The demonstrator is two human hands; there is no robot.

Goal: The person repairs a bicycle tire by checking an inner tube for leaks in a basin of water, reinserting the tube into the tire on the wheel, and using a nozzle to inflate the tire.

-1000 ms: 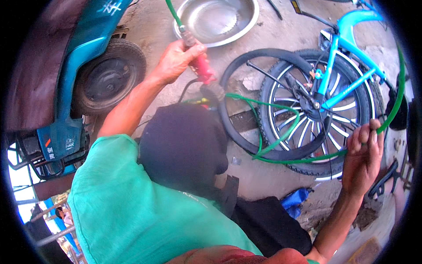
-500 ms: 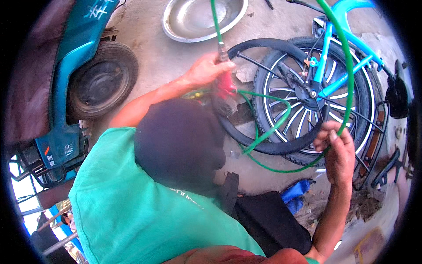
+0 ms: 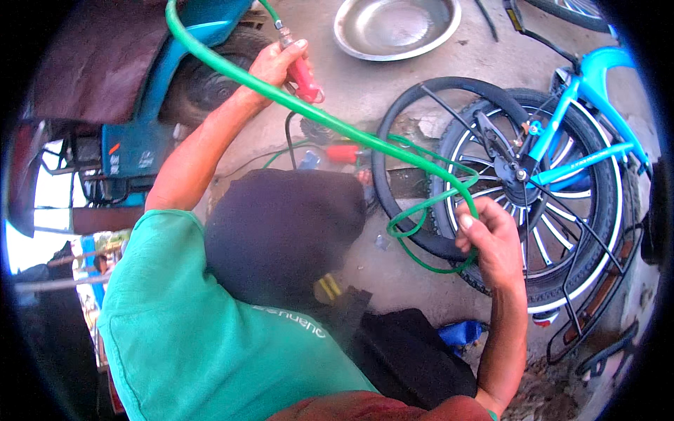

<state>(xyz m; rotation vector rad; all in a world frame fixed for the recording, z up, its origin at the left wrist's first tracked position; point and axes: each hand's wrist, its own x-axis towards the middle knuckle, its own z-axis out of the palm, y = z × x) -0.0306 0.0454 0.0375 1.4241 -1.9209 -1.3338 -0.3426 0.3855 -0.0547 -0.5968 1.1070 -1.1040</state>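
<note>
My left hand is closed around the metal fitting and red handle of an air tool, held up at upper left. A green hose runs from the top left diagonally down to my right hand, whose fingers are curled on it at right, with slimmer loops hanging below. Beside that hand lies a light-blue bicycle with a large spoked rear wheel. A black inner tube hangs looped around its axle area, lying partly over the wheel.
A steel basin sits at the top. A teal three-wheeled vehicle fills the upper left. A red object lies on the ground below the hose. A blue bag is near my right forearm. Another bicycle wheel is at top right.
My left hand has risen up and left with the red tool. My right hand has moved left and slightly down, and the hose now stretches diagonally across the view.
</note>
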